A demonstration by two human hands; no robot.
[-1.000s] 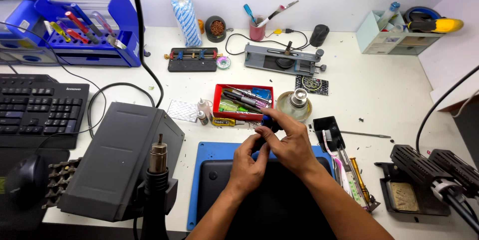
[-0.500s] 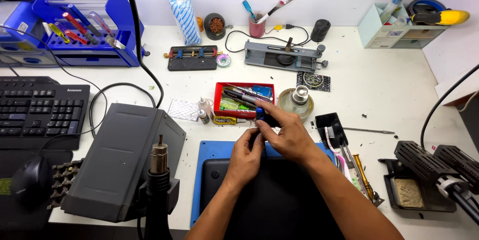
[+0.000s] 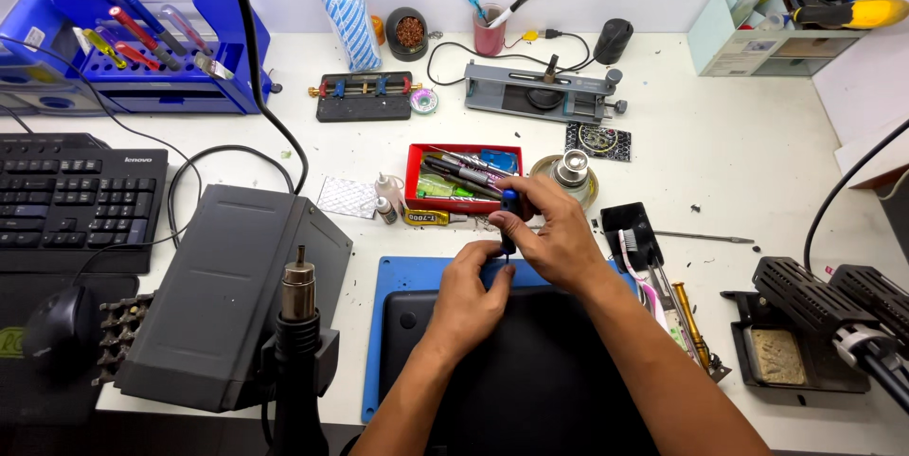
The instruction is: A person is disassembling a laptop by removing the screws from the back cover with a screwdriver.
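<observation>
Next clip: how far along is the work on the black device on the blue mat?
Done: black device lies on the blue mat, tools laid out beside it. In hand: right hand holds a blue-capped screwdriver upright at the device's top edge; left hand steadies the tip. Left: no removed screws or opened cover visible.

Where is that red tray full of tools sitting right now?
The red tray sits mid-bench in the head view, just beyond the right hand, between two small glue bottles on its left and a round metal dispenser on its right.

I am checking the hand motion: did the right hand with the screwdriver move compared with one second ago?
No clear move. The right hand keeps the screwdriver just below the red tray, as earlier; the view only shifted a little.
</observation>
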